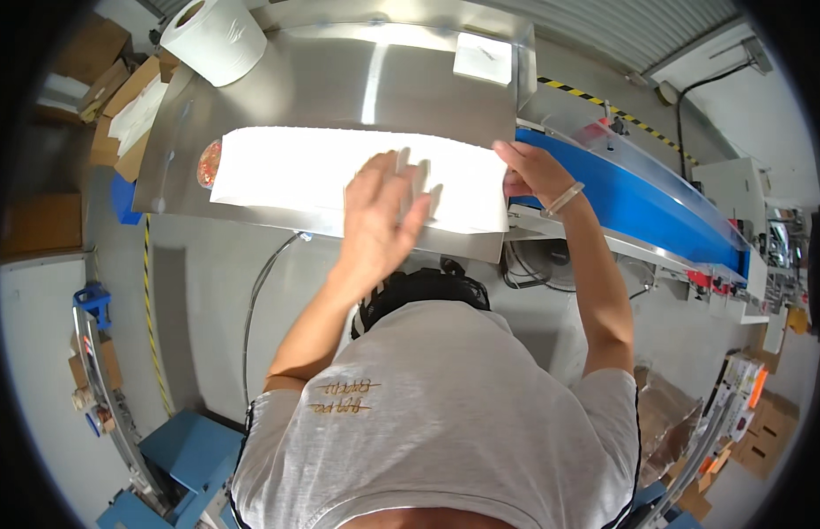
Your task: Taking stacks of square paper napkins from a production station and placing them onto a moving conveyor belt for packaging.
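A long white paper sheet (291, 172) lies lengthwise across the steel table. My left hand (381, 220) is over the middle of this sheet with its fingers spread, casting a shadow; whether it presses on the paper I cannot tell. At the sheet's right end, my right hand (538, 176) pinches the edge between thumb and fingers. A round thing with a red and orange speckled pattern (210, 165) sticks out from beneath the sheet's left end, its other part covered.
A big white paper roll (214, 40) stands at the table's far left corner. A flat white square item (482, 58) lies at the far right. Beside the table runs a blue conveyor belt (639, 194) with a clear side guard. Open cardboard boxes (132, 119) stand left.
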The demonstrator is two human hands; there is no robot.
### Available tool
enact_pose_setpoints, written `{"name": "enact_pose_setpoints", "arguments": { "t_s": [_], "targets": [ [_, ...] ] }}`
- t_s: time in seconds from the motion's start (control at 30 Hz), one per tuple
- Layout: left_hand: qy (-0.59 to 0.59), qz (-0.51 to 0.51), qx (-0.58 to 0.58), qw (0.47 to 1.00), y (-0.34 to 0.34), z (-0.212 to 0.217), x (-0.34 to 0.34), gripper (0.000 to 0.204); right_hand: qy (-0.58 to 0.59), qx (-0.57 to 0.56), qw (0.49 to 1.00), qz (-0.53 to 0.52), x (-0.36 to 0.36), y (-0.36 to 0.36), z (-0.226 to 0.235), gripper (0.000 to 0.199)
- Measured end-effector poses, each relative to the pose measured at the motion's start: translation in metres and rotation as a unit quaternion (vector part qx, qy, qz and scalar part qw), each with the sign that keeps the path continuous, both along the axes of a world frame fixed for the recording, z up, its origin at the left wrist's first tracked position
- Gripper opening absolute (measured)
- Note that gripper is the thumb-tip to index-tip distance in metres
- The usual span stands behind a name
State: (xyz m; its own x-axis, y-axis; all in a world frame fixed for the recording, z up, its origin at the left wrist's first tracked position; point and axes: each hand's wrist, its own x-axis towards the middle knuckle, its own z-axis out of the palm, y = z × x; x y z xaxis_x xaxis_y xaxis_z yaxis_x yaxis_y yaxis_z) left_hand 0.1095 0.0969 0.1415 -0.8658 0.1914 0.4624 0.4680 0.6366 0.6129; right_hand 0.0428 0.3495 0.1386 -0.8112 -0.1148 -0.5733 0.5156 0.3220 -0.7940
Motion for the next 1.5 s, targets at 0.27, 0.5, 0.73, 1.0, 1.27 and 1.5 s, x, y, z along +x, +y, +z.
{"name": "enact_pose_setpoints", "arguments": {
  "t_s": [0.27, 0.5, 0.73, 1.0, 1.27, 1.5],
  "targets": [
    [-0.009, 0.016, -0.073, 0.997, 0.089, -0.013, 0.002, 0.031, -0.03, -0.11, 0.988, 0.107, -0.026, 0.024, -0.013, 0.054],
    [-0.006, 0.038, -0.158, 0.987, 0.113, -0.02, 0.002, 0.034, -0.04, -0.228, 0.967, 0.106, -0.02, 0.05, -0.042, 0.041],
    [-0.036, 0.122, -0.21, 0.969, 0.12, -0.021, 0.01, 0.04, -0.068, -0.005, 0.995, 0.069, 0.016, 0.116, -0.062, 0.04],
    [-0.036, 0.171, -0.186, 0.967, 0.119, -0.027, 0.017, 0.048, 0.06, -0.142, 0.972, -0.176, 0.039, 0.162, -0.086, 0.033],
    [-0.002, 0.144, -0.184, 0.972, 0.11, -0.037, 0.018, 0.054, 0.266, 0.578, 0.755, -0.159, 0.051, 0.227, -0.111, 0.05],
    [0.004, 0.136, -0.186, 0.973, 0.114, -0.031, 0.021, 0.044, 0.135, 0.044, 0.989, -0.038, 0.023, 0.077, -0.032, 0.051]
  ]
}}
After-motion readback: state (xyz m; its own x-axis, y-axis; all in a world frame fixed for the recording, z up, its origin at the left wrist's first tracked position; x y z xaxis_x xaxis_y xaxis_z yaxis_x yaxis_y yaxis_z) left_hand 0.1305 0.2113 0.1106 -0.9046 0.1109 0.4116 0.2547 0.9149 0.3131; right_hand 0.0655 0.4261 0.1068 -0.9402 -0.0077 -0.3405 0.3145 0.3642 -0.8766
